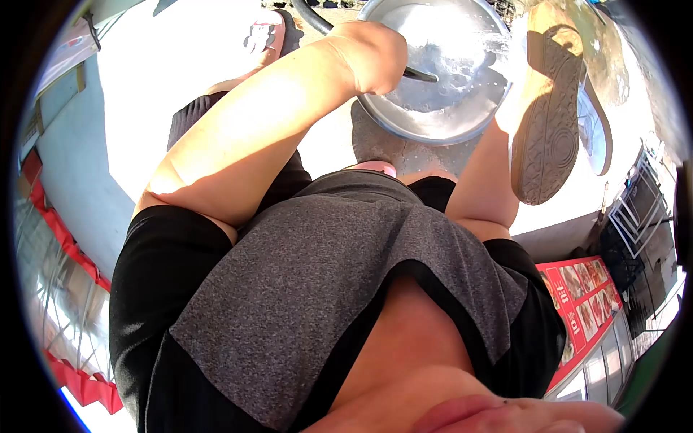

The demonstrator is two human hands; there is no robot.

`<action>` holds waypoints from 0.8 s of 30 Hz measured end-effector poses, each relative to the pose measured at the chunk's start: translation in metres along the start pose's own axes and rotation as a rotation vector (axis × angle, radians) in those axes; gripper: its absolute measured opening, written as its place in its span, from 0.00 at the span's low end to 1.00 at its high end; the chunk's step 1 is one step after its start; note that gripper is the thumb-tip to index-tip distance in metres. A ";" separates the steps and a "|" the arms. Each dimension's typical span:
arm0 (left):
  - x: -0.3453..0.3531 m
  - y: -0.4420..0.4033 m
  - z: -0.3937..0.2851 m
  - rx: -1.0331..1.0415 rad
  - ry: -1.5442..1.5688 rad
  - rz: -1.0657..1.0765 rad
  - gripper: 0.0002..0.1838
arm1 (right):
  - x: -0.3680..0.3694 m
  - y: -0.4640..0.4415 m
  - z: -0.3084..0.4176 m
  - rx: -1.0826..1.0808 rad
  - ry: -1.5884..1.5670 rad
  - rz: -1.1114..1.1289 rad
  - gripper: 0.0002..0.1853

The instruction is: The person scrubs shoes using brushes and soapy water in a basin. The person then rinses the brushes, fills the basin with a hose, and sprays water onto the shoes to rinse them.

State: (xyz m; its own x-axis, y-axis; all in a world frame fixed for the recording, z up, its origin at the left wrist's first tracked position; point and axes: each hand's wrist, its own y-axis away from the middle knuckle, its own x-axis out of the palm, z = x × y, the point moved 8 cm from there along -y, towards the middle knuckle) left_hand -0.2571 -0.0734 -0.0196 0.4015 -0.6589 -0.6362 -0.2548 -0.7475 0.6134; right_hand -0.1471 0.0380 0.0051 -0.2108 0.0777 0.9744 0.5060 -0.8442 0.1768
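Observation:
My left hand (379, 58) is closed around a black hose (421, 74), whose open end points into a round metal basin (433, 124). Water and foam show in the basin. On the right, my right forearm runs up behind a shoe (547, 123), its brown patterned sole turned toward me. The shoe is held up beside the basin's right rim, and my right-hand fingers are hidden behind it. Just right of it is a second, pale shoe (593, 130), partly covered by the first.
A pink slipper (271, 35) on a foot is at the upper left, and another pink slipper (375, 167) shows below the basin. A red picture sign (583, 303) stands at the lower right, near a white metal rack (639, 198). Red trim (68, 238) runs along the left.

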 end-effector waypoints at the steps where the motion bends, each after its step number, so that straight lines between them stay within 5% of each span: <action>1: 0.000 0.000 0.001 0.004 0.008 -0.024 0.11 | 0.001 0.001 -0.001 -0.001 0.001 0.001 0.18; 20: 0.005 0.003 -0.009 -0.016 -0.047 0.101 0.10 | -0.014 0.002 0.046 0.019 -0.017 -0.005 0.11; 24: -0.001 0.004 -0.022 0.091 -0.006 -0.023 0.11 | -0.059 0.004 0.072 0.072 -0.107 -0.061 0.10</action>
State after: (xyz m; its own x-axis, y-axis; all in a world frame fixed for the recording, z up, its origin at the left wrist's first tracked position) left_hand -0.2397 -0.0737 -0.0060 0.4026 -0.6416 -0.6529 -0.3247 -0.7670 0.5535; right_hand -0.0728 0.0681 -0.0415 -0.1546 0.1874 0.9700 0.5548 -0.7960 0.2422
